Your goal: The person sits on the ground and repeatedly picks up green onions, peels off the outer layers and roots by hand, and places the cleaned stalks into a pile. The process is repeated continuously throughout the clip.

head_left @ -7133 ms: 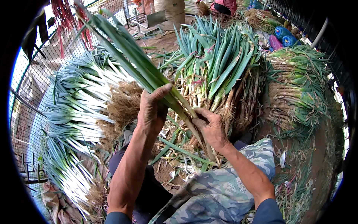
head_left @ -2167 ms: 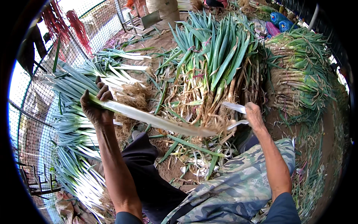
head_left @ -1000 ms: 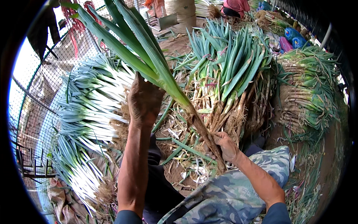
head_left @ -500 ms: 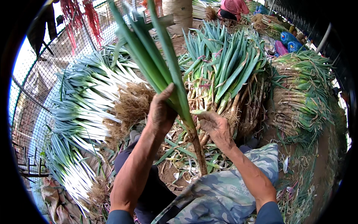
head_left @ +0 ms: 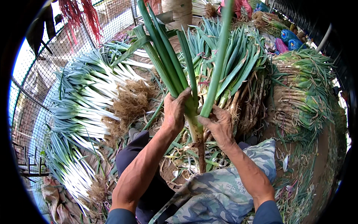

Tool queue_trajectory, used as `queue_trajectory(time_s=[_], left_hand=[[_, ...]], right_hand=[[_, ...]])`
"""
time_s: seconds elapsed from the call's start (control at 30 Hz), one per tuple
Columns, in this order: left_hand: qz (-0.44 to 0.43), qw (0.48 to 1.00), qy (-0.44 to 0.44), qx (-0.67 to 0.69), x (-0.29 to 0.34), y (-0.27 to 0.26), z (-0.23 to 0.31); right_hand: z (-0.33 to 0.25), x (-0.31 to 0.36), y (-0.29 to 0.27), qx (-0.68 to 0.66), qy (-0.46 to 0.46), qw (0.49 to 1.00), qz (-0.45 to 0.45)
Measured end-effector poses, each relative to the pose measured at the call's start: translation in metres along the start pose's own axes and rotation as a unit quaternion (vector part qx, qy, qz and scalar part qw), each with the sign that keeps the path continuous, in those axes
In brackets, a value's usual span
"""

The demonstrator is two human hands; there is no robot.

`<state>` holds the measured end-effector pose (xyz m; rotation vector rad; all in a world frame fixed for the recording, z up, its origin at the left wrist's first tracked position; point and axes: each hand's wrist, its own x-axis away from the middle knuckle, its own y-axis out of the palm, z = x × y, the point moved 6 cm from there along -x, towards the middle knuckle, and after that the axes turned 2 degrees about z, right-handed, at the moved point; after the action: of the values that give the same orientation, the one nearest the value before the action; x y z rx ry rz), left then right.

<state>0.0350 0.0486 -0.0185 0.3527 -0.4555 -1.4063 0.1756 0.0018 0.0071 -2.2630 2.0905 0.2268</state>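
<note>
Leek (head_left: 195,128) at frame centre, judged part-stripped: white shows mid-stem, brown skin (head_left: 201,156) is left below. Left hand (head_left: 175,113) is clamped around its leaves (head_left: 166,61); right hand (head_left: 220,128) pinches one leaf (head_left: 217,71), splayed apart. White-stemmed leeks (head_left: 97,95) lie at frame left, apparently finished; brown-skinned bundle (head_left: 238,67), upper centre, and pile (head_left: 304,87), right, appear untreated.
</note>
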Motion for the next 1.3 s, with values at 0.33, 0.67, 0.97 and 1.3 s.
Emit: queue_trajectory(time_s=[0.33,0.67,0.97,1.3], left_hand=[[0.127,0.982,0.128,-0.061,-0.021,-0.051,0.055],[0.088,0.989,0.116,-0.029,-0.014,-0.033,0.061],[-0.034,0.996,0.075,-0.034,-0.004,-0.025,0.046],[0.151,0.952,0.203,-0.173,-0.035,-0.092,0.092]], right_hand=[[0.033,0.042,-0.003,0.129,0.125,0.969,-0.169],[0.077,0.04,0.007,0.192,0.214,0.935,-0.208],[0.033,0.023,0.015,0.022,0.163,0.968,-0.189],[0.047,0.061,-0.021,0.298,0.221,0.856,-0.36]])
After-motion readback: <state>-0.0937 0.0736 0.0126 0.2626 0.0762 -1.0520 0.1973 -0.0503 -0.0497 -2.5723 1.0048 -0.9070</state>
